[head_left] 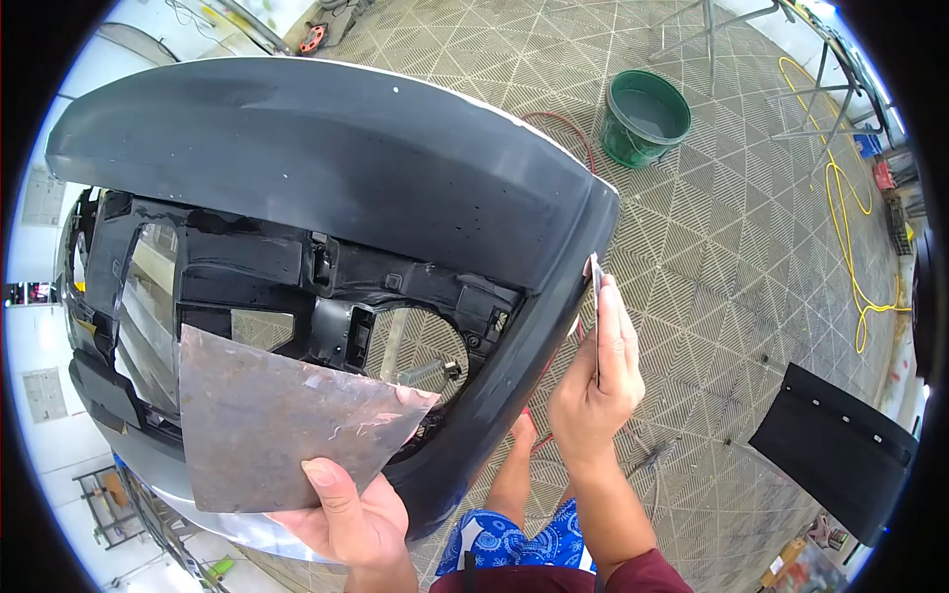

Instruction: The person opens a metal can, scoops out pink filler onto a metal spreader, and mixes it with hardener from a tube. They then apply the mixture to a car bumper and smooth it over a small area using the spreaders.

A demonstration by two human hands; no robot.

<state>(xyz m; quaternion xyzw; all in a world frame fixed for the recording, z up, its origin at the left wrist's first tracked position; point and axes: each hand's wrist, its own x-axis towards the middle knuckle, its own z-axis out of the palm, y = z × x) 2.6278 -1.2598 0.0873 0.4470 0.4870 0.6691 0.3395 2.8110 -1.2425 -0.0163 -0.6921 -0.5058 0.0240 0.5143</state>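
Observation:
My left hand (351, 519) pinches a worn, grey-brown sheet of sandpaper (282, 425) between thumb and fingers. The sheet is scuffed and frayed along its right edge, and covers part of the bumper's openings. In front of me is a large dark car bumper (336, 143), with a matte skin and black inner framework. At its right edge, my right hand (598, 381) is held edge-on with fingers straight and together. A thin piece of sandpaper (595, 269), seen from its edge, lies along those fingers against the bumper's side. The palm side is hidden.
A green bucket (645, 124) of greyish liquid stands on the patterned floor beyond the bumper. A black panel (840, 450) lies at the right. Metal stands (712, 40) occupy the upper right, near a yellow hose (840, 212). A red hose (563, 119) runs behind the bumper.

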